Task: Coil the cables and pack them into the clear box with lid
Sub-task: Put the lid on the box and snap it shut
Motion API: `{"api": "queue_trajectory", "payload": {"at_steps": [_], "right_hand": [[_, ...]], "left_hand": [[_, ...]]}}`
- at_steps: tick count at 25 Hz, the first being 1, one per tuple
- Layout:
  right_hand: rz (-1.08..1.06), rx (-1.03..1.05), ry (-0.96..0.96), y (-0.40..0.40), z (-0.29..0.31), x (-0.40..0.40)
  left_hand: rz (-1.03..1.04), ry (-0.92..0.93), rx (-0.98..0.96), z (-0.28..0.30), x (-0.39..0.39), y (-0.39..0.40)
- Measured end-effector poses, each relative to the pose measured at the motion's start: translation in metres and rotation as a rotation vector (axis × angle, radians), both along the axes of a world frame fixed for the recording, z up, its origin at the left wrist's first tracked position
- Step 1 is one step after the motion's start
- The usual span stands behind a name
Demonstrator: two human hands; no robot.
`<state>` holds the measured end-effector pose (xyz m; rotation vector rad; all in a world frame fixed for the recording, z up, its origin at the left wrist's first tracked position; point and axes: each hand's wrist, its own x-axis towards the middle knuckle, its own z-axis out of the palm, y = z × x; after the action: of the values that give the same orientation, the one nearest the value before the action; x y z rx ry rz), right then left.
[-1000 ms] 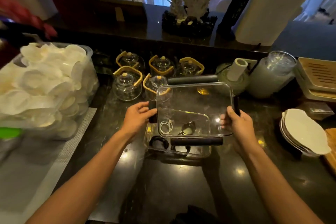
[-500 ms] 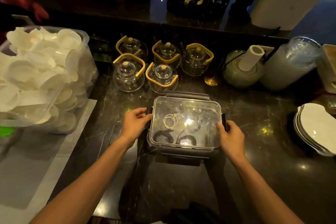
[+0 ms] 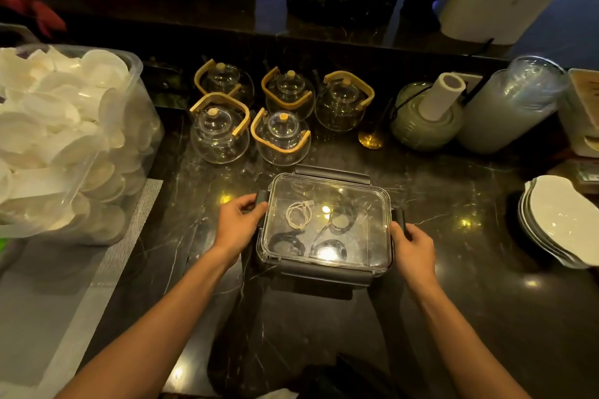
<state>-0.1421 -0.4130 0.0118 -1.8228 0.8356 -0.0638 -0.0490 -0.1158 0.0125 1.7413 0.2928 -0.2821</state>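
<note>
The clear box [image 3: 372, 264] stands on the dark marble counter with its clear lid [image 3: 363, 201] resting flat on top. Grey latch flaps stick out on all four sides. Through the lid I see a coiled white cable [image 3: 299, 216] and three coiled black cables [image 3: 340, 222] on the box floor. My left hand [image 3: 238, 220] grips the left side latch. My right hand [image 3: 411, 244] grips the right side latch.
Several glass teapots [image 3: 282, 136] with bamboo handles stand just behind the box. A big plastic tub of white dishes [image 3: 64, 142] fills the left. White plates [image 3: 564, 220] are stacked at the right. Jars and a paper roll [image 3: 440, 95] stand back right.
The lid, held tilted above the box a second ago, has come down flat onto it. Both hands have shifted onto the side latches.
</note>
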Motion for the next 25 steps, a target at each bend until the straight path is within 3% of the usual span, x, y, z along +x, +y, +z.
{"api": "queue_trajectory", "payload": {"at_steps": [10, 16, 18, 23, 25], "right_hand": [[0.06, -0.041, -0.024, -0.003, -0.007, -0.004], [-0.056, 0.269, 0.006, -0.011, -0.007, -0.002], [-0.078, 0.275, 0.008, -0.011, -0.009, -0.005], [-0.001, -0.164, -0.06, -0.001, -0.012, -0.014], [0.087, -0.199, -0.06, 0.0, -0.012, -0.015]], "left_hand": [[0.022, 0.02, 0.023, 0.0, -0.005, 0.007], [0.06, 0.15, -0.048, -0.002, -0.004, 0.012], [0.089, 0.165, -0.047, 0.0, -0.006, 0.012], [0.058, 0.029, 0.117, 0.001, -0.015, 0.008], [0.025, 0.038, 0.121, 0.001, -0.016, 0.01]]}}
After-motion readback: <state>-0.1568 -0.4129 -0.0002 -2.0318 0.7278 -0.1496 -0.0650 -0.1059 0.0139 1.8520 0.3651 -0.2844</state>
